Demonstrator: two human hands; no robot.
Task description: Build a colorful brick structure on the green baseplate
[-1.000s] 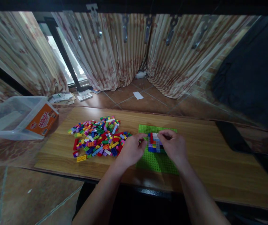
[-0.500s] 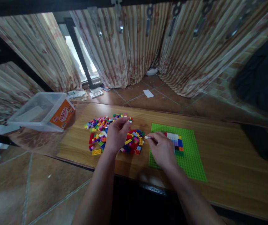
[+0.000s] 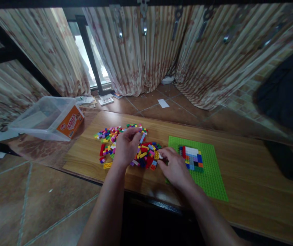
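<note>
My left hand (image 3: 128, 146) is over the pile of small coloured bricks (image 3: 107, 133), thumb and fingers pinched together. What lies between its fingertips is too small to make out; a light blue brick (image 3: 142, 138) shows beside the thumb. My right hand (image 3: 174, 167) has its thumb and index finger closed about a small white brick (image 3: 160, 155), close to a yellow brick (image 3: 156, 155) at the pile's right edge. Behind this hand, the green baseplate (image 3: 211, 171) carries a flat multicoloured block of bricks (image 3: 194, 159), partly covered by the fingers.
A clear plastic bin (image 3: 43, 119) with an orange label stands left of the wooden board (image 3: 251, 171). A separate yellow brick (image 3: 107, 165) lies near the board's front edge. A dark flat object (image 3: 287, 160) rests at the right. Patterned curtains (image 3: 136, 51) hang beyond.
My right hand has moved slightly left and down, off the built block and toward the yellow brick, uncovering more of the block. My left hand stays over the pile. The view has shifted slightly.
</note>
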